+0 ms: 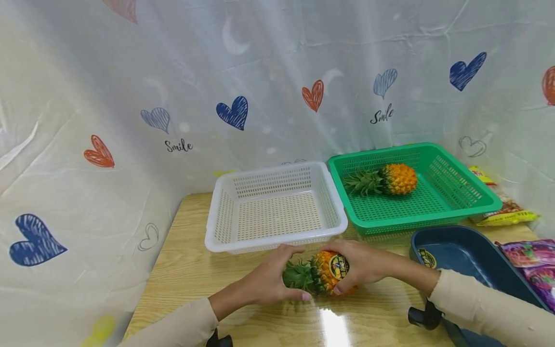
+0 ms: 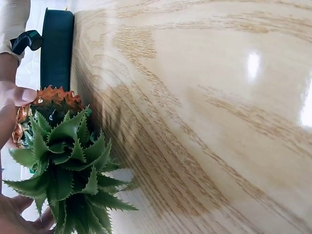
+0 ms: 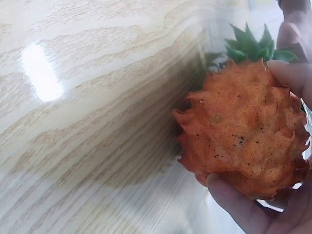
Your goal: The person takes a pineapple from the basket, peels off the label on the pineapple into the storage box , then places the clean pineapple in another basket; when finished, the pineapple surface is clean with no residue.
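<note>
A pineapple with orange skin, green leaves and a round label lies on its side low over the wooden table, crown to the left. My right hand grips its orange body, thumb on the near side and fingers on the far side. Around the leafy crown my left hand is spread, thumb and fingers wide apart. Whether it touches the leaves cannot be told. Behind the hands stands a white basket with nothing in it. Another pineapple lies in the green basket.
A dark blue bin stands to the right, partly under my right forearm. Snack bags and purple packets lie along the right edge. A curtain printed with hearts hangs behind the wooden table.
</note>
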`<action>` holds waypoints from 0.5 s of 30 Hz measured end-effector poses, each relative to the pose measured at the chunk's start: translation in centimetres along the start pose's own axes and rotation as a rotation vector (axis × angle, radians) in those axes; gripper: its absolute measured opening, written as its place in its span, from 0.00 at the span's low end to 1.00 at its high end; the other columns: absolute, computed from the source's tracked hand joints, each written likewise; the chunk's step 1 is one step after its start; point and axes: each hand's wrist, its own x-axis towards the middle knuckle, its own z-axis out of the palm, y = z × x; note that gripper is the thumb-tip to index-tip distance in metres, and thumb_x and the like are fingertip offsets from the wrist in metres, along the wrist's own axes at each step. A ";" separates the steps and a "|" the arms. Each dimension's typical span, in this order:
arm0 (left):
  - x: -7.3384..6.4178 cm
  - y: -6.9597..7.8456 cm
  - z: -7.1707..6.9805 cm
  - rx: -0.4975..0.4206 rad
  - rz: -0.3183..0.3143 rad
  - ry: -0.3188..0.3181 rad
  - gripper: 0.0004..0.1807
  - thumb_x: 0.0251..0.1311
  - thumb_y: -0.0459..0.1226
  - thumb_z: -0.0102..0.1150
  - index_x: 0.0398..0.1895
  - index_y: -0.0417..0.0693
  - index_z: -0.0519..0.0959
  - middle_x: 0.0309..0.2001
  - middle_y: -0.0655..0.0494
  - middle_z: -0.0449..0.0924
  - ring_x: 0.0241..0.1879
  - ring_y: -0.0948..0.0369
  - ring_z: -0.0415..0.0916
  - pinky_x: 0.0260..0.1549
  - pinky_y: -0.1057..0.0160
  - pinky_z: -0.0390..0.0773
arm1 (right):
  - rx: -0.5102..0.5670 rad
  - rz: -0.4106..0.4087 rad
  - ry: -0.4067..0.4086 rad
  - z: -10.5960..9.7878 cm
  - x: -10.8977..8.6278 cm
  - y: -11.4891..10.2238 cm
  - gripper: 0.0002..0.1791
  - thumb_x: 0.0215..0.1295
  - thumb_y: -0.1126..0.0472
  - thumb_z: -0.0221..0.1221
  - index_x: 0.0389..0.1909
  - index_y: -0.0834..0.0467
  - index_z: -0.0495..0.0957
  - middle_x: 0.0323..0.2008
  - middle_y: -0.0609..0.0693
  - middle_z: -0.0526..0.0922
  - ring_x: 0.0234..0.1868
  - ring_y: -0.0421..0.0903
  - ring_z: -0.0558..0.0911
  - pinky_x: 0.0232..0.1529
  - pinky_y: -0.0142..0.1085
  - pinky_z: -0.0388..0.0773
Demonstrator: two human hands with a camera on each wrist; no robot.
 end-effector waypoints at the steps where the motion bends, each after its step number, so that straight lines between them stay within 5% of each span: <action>1: 0.1 0.0 0.1 0.011 -0.001 -0.001 0.56 0.50 0.66 0.68 0.78 0.57 0.55 0.73 0.54 0.60 0.71 0.51 0.63 0.62 0.42 0.71 | -0.002 -0.003 -0.001 0.0 0.0 0.0 0.51 0.45 0.41 0.76 0.69 0.59 0.69 0.55 0.48 0.76 0.47 0.44 0.77 0.40 0.36 0.77; 8: 0.2 -0.1 0.3 0.039 -0.017 -0.020 0.59 0.43 0.62 0.76 0.77 0.58 0.57 0.71 0.53 0.63 0.67 0.52 0.67 0.59 0.47 0.75 | 0.011 -0.018 0.000 0.0 -0.1 0.2 0.50 0.45 0.42 0.76 0.68 0.59 0.69 0.53 0.48 0.76 0.45 0.42 0.77 0.38 0.33 0.77; 15: 0.3 -0.5 0.5 0.035 -0.025 -0.030 0.44 0.48 0.57 0.76 0.69 0.62 0.68 0.63 0.58 0.66 0.60 0.58 0.71 0.54 0.54 0.78 | 0.005 -0.007 0.004 0.1 0.0 0.1 0.50 0.45 0.41 0.76 0.68 0.57 0.70 0.53 0.47 0.76 0.45 0.42 0.76 0.38 0.34 0.77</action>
